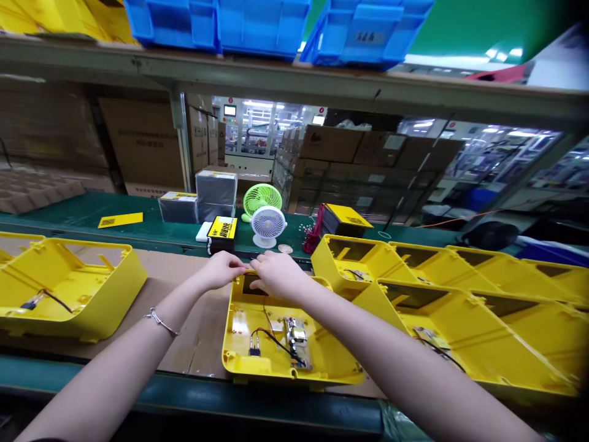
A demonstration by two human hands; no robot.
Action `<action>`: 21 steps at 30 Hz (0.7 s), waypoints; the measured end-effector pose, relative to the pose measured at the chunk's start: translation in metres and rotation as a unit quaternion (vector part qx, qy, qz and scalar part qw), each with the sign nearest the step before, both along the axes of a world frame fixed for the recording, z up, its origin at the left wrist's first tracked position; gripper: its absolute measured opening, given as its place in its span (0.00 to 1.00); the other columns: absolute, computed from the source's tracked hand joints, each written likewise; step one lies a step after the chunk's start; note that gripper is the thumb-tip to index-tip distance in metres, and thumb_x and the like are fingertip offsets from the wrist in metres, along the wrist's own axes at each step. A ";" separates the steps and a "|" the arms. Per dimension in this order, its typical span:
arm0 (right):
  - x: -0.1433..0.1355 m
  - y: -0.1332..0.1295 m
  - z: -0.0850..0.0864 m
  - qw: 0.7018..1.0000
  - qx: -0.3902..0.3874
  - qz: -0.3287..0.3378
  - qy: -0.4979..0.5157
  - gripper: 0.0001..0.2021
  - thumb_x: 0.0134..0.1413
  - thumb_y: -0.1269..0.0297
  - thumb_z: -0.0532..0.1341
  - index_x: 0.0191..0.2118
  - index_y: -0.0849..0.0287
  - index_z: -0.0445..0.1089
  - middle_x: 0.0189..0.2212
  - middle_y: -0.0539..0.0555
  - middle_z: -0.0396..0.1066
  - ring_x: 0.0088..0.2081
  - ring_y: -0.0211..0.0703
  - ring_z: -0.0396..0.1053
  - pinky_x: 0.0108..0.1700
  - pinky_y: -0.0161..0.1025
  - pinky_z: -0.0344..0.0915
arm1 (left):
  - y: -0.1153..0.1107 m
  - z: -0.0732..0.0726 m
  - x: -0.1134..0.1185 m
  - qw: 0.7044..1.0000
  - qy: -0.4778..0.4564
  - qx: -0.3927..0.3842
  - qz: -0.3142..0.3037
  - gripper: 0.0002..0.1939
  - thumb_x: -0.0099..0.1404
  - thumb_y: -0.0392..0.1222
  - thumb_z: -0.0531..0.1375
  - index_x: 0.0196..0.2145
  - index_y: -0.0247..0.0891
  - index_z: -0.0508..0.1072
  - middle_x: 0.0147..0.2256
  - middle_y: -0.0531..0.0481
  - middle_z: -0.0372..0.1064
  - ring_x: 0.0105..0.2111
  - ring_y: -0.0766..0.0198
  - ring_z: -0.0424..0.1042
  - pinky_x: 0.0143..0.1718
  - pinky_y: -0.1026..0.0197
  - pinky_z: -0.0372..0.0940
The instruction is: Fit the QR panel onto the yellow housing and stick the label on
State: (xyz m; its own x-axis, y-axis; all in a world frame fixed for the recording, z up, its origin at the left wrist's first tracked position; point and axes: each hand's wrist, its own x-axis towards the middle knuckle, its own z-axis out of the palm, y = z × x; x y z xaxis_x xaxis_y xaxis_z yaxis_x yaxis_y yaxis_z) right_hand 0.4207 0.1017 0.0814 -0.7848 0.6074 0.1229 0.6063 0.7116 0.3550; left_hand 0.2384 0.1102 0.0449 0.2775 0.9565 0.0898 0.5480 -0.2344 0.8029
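Both hands, left hand (pixel 224 269) and right hand (pixel 275 274), rested on the far rim of the yellow housing (pixel 280 356) at the tabletop's near edge; neither grip enclosed anything. Board and wires were fitted; further housings (pixel 464 307) waited rightward.

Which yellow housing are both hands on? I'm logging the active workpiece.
The middle yellow housing, with the circuit board inside; left hand and right hand touch its far rim. The others sit untouched.

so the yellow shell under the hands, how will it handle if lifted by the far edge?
The yellow shell looks like thin moulded plastic, so probably light and a bit flexible. Its loose wires and small board could snag or shift. Both hands, left hand and right hand, rest on its far rim.
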 end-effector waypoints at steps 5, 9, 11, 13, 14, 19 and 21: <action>0.004 0.010 -0.008 1.000 -0.015 -0.010 -0.019 0.12 0.56 0.60 0.54 0.36 0.62 0.71 0.30 0.58 0.73 0.33 0.45 0.70 0.33 0.36 0.60 | 0.002 0.000 -0.001 1.000 -0.001 -0.026 -0.008 0.18 0.52 0.52 0.58 0.31 0.34 0.77 0.24 0.48 0.72 0.22 0.66 0.66 0.23 0.65 0.60; 0.002 0.013 -0.006 0.998 -0.025 0.018 -0.056 0.08 0.54 0.67 0.56 0.34 0.63 0.72 0.27 0.59 0.72 0.31 0.44 0.70 0.31 0.36 0.59 | 0.004 0.003 -0.003 0.999 -0.005 -0.046 -0.024 0.19 0.51 0.53 0.59 0.31 0.34 0.77 0.26 0.47 0.73 0.24 0.65 0.67 0.23 0.65 0.62; -0.001 0.008 -0.004 0.997 -0.016 0.025 -0.065 0.07 0.52 0.73 0.55 0.33 0.65 0.71 0.27 0.60 0.72 0.32 0.47 0.69 0.31 0.38 0.59 | 0.005 0.004 -0.004 0.998 -0.004 -0.050 -0.031 0.19 0.50 0.53 0.60 0.31 0.34 0.77 0.26 0.47 0.72 0.24 0.65 0.67 0.23 0.65 0.63; -0.003 0.002 -0.002 0.997 -0.002 0.028 -0.065 0.09 0.52 0.76 0.53 0.34 0.66 0.70 0.29 0.61 0.72 0.34 0.49 0.68 0.32 0.40 0.59 | 0.006 0.005 -0.004 0.998 -0.003 -0.050 -0.038 0.18 0.51 0.53 0.60 0.31 0.34 0.77 0.26 0.47 0.72 0.24 0.65 0.67 0.23 0.65 0.63; -0.004 -0.001 -0.001 0.997 0.007 0.032 -0.063 0.10 0.53 0.76 0.52 0.35 0.67 0.69 0.29 0.62 0.71 0.34 0.49 0.67 0.32 0.40 0.59 | 0.006 0.006 -0.004 0.998 -0.001 -0.050 -0.042 0.18 0.51 0.52 0.59 0.31 0.35 0.77 0.26 0.47 0.72 0.24 0.65 0.66 0.23 0.65 0.63; -0.004 -0.014 -0.006 0.996 0.026 0.078 -0.026 0.11 0.55 0.75 0.49 0.37 0.68 0.67 0.32 0.63 0.69 0.37 0.48 0.65 0.35 0.41 0.60 | 0.011 0.008 -0.005 0.997 0.019 -0.046 -0.054 0.15 0.50 0.48 0.60 0.30 0.34 0.78 0.24 0.48 0.72 0.22 0.66 0.66 0.23 0.65 0.62; -0.004 -0.017 -0.014 0.998 -0.003 0.070 0.004 0.10 0.54 0.75 0.51 0.38 0.67 0.67 0.32 0.61 0.69 0.36 0.45 0.65 0.34 0.39 0.60 | 0.013 0.009 -0.005 0.997 0.033 -0.044 -0.054 0.14 0.49 0.47 0.61 0.29 0.35 0.78 0.23 0.48 0.72 0.21 0.66 0.66 0.23 0.66 0.62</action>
